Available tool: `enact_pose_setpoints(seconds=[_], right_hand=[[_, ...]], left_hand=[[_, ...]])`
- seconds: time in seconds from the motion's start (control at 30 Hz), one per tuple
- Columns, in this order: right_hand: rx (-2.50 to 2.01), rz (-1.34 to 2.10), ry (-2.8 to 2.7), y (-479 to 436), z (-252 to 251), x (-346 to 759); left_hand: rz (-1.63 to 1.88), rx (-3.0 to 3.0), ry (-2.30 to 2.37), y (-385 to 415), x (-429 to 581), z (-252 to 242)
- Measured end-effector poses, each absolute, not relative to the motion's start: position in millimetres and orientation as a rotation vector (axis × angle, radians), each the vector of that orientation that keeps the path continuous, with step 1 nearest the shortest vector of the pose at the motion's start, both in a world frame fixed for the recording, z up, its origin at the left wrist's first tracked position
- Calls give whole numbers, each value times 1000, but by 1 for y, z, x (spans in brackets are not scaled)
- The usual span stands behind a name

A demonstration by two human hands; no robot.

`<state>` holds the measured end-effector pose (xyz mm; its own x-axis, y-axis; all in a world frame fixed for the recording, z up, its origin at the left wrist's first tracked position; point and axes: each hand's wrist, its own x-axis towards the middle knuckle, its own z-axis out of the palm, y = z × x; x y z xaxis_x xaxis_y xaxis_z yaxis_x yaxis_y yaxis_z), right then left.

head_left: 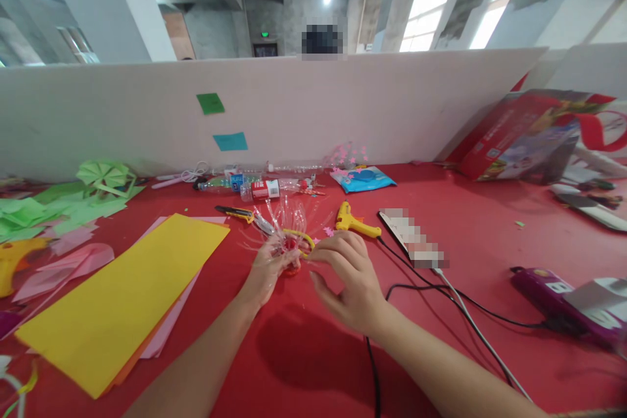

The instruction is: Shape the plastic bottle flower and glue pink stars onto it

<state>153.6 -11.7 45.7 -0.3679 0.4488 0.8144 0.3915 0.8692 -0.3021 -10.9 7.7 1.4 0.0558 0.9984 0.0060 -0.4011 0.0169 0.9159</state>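
My left hand [267, 271] grips the neck of a cut plastic bottle [284, 219], whose clear wall fans out in thin curled strips. Some red shows at its neck, partly covered by my fingers. My right hand [350, 281] hovers just to the right of it, fingers bent and thumb held apart, with nothing visible between them. Behind the bottle piece lie scissors [309, 239] with yellow handles, partly hidden. A yellow utility knife [238, 213] lies further left. Just beyond my right hand rests a yellow glue gun [356, 223].
Yellow paper [122, 294] covers other coloured sheets at left, near crumpled green paper [63, 209]. Plastic bottles [264, 190] and a blue packet [365, 179] lie by the white partition [313, 104]. A phone [411, 238], cables, a purple power strip [563, 304] and a red bag [514, 134] are right.
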Motion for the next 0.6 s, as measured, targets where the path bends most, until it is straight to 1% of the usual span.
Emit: enact_pose_setpoints(seconds=[0.2,0.4,0.6], right_hand=[[-581,-37,-1910,-14,44,156],[-422,-32,-2038,-18,36,154],[-598,-84,-2015,-17,40,149]], left_hand=[[1299,937,846,9,-12,-4],[1326,951,874,10,-13,-9],[1350,936,904,10,-11,-8]])
